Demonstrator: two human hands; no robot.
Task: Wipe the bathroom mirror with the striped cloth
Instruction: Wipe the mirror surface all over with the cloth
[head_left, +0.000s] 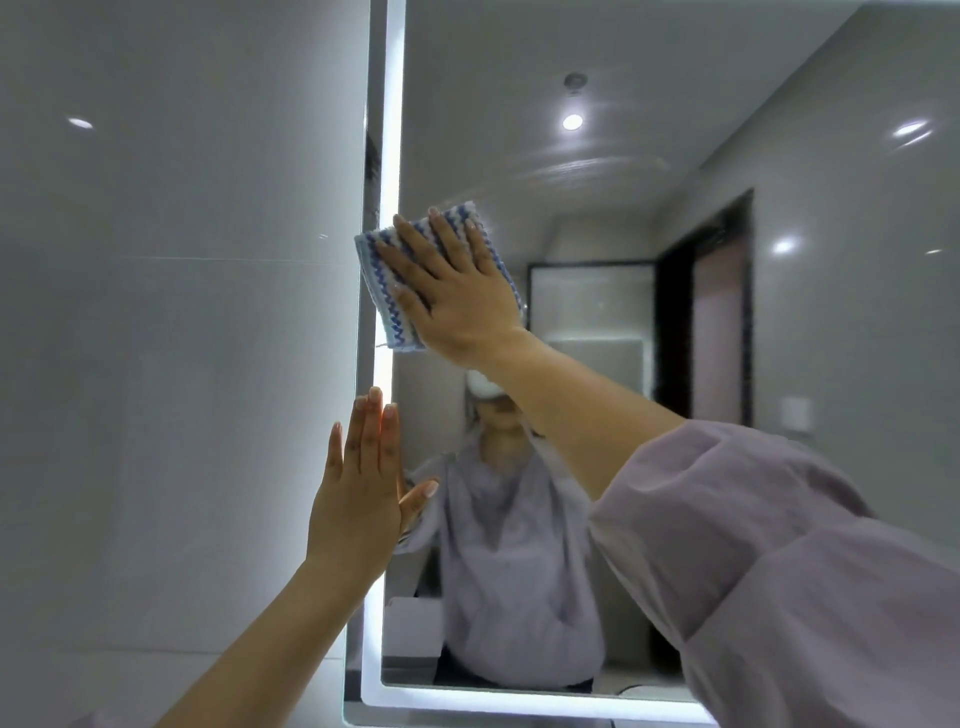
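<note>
Wiping at mirror (649, 218) left edge.
We note right hand (457, 291) pressing striped cloth (382, 270) flat-fingered, frame centre; unwiped glass lies rightward. Left hand (358, 499) flat, empty.

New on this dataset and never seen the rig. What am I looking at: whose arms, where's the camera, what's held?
There is no robot here, just a person using two bare hands. The single picture comes from a wide-angle camera worn on the person's head, which is why straight edges look bent. The figure in the glass is the wearer's own reflection.

The large surface is a bathroom mirror with a lit strip round its edge and a grey tiled wall to its left. The right hand presses a blue and white striped cloth flat against the glass, fingers straight, near the mirror's left edge. The left hand holds nothing. It lies open, fingers straight, against the same edge lower down.
</note>
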